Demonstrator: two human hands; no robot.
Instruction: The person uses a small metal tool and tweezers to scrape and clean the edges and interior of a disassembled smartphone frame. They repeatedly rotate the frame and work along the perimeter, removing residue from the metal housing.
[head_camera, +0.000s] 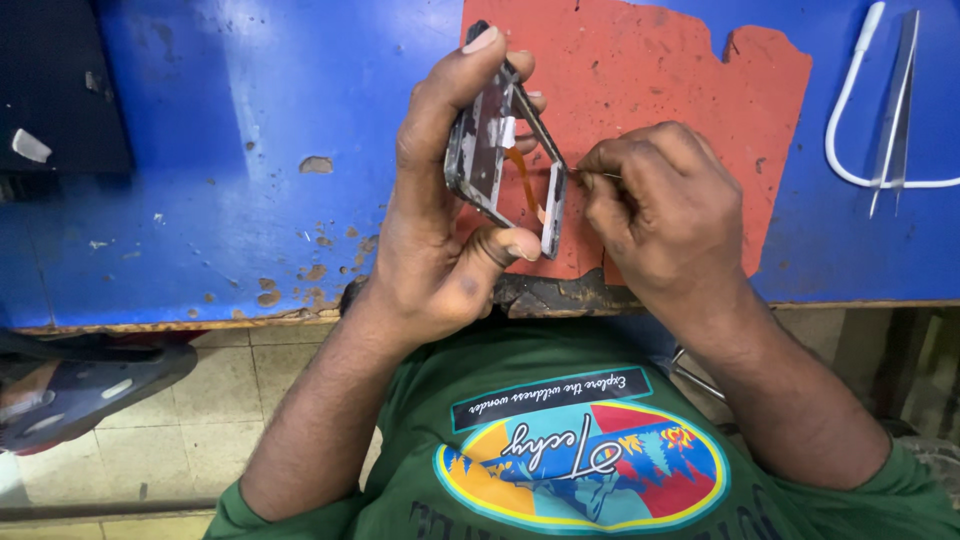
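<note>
Phone frame (497, 150), gripped upright in the left hand (440, 210) above the bench's near edge (150, 322), could have its orange flex ribbon (522, 178) torn if the thin metal tool (598, 175) pinched in the right hand (660, 205) were pushed too hard.

Frame (497, 150): stripped grey metal phone shell, held tilted on edge above the counter, open side facing right.
Ribbon (523, 180): thin orange flex strip hanging inside the frame.
Tool (597, 175): fine metal tip touching the frame's right edge.
</note>
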